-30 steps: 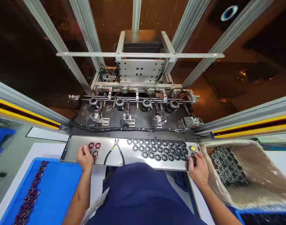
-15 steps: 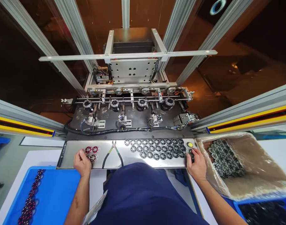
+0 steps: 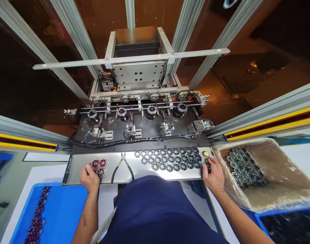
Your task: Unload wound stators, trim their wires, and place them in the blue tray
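My left hand [image 3: 90, 178] rests at the left of the metal ledge [image 3: 77, 162], its fingers curled together. Right beside it lie several round red-wound motor cores [image 3: 102, 163]; what the fingertips hold, if anything, is hidden. At the ledge's right end, my right hand [image 3: 214, 176] has thumb and fingers around a black button [image 3: 208, 169], just below a yellow button [image 3: 206, 154]. Between the hands lie diagonal cutters [image 3: 122, 167] with handles spread, and rows of bare black-and-silver ring cores [image 3: 169, 159].
Behind the ledge, a machine bed [image 3: 142, 127] carries several fixtures, each with a round core [image 3: 151, 110]. Yellow safety strips [image 3: 272, 122] flank the opening. A blue tray [image 3: 60, 210] with red cores stands left; a plastic-lined box [image 3: 279, 169] of cores stands right.
The camera view has shifted and tilted slightly. Both hands keep their places on the ledge, and the cores and cutters lie as before.
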### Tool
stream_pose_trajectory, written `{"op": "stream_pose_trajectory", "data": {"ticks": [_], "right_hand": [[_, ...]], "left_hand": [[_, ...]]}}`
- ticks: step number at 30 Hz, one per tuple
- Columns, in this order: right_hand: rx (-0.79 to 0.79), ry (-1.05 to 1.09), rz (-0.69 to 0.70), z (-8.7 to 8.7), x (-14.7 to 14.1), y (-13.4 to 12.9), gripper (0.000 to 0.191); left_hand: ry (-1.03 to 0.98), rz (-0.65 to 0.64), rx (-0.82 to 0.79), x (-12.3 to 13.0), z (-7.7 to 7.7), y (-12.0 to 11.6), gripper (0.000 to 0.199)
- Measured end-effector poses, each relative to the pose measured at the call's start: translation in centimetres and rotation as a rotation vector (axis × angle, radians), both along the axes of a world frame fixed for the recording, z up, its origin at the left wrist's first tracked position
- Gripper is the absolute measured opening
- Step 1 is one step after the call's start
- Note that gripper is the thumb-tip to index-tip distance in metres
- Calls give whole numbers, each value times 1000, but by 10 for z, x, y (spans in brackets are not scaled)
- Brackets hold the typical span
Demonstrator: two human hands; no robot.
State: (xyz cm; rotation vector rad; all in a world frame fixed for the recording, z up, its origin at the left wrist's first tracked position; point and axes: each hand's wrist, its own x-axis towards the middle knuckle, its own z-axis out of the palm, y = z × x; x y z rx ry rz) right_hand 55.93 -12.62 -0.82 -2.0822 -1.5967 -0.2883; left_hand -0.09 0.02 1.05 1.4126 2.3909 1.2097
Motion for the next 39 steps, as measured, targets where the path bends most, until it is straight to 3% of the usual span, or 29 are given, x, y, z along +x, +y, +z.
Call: {"op": "stream_pose_trajectory", "data": {"ticks": [15,28,39], "right_hand": [[7,-7,7,1,0,0,37],[-38,-88,194,17,-3,-19,37],[-183,-116,205,37,14,-14,45]], "left_hand": [[-28,12,-16,3,3,2,40],[-81,43,-20,6,1,0,39],[-116,53,0,11,4,0,39]]}}
